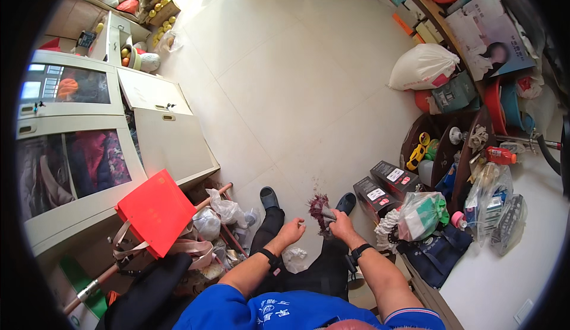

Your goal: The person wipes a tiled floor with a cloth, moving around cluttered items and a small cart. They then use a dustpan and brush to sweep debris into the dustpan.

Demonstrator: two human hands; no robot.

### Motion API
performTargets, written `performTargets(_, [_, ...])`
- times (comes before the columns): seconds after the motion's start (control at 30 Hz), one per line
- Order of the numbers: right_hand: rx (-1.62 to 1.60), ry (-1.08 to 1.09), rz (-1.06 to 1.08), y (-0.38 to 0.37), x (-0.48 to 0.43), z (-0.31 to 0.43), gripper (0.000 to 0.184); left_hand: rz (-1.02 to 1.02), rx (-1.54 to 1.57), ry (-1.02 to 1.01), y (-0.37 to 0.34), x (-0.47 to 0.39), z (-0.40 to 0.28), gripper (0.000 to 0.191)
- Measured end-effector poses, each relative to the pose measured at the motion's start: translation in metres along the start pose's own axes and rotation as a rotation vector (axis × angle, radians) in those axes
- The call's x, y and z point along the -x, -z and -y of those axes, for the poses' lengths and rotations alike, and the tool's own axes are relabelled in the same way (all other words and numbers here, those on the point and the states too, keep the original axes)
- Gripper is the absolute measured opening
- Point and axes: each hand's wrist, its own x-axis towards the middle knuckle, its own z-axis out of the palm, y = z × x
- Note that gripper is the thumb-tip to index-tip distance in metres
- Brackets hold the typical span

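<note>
In the head view my right hand (342, 226) grips the grey part of a shaggy thing with dark red bristles or fibres (319, 212); whether it is a brush head or a fluffy textile, I cannot tell. The bristles hang over the floor between my dark slippers (269, 198). Crumbs of debris (317, 181) lie scattered on the tiles just beyond it. My left hand (291, 231) hovers to its left, holding nothing, with fingers half curled and apart. Below my hands, between my legs, is a whitish crumpled bag (295, 258).
Pale floor tiles (276, 89) stretch ahead. At left are white cabinets (171, 140), a red paper bag (156, 214) and plastic bags (227, 207). Black boxes (376, 196), a bag with green and white contents (421, 216) and a dark wooden shelf (454, 152) are at right.
</note>
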Motion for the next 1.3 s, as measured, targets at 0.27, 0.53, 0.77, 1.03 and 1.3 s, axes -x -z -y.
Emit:
performTargets(0.27, [0.007,0.071,-0.006,0.006,0.078,0.031,0.058,-0.075,-0.029,0.067,0.034,0.067,-0.01,0.045])
performTargets(0.53, [-0.033,0.148,-0.054,0.025,0.122,0.058,0.056,-0.21,-0.07,-0.034,0.044,0.104,-0.002,0.047])
performTargets(0.77, [-0.067,0.201,-0.095,0.052,0.151,0.094,0.062,-0.259,-0.04,-0.087,0.054,0.123,-0.028,0.047])
performTargets(1.03, [-0.105,0.227,-0.131,0.064,0.163,0.115,0.064,-0.28,0.006,-0.146,0.058,0.135,-0.041,0.047])
performTargets(1.3, [-0.225,0.233,-0.101,0.073,0.168,0.127,0.064,-0.291,0.019,-0.135,0.058,0.136,-0.039,0.047])
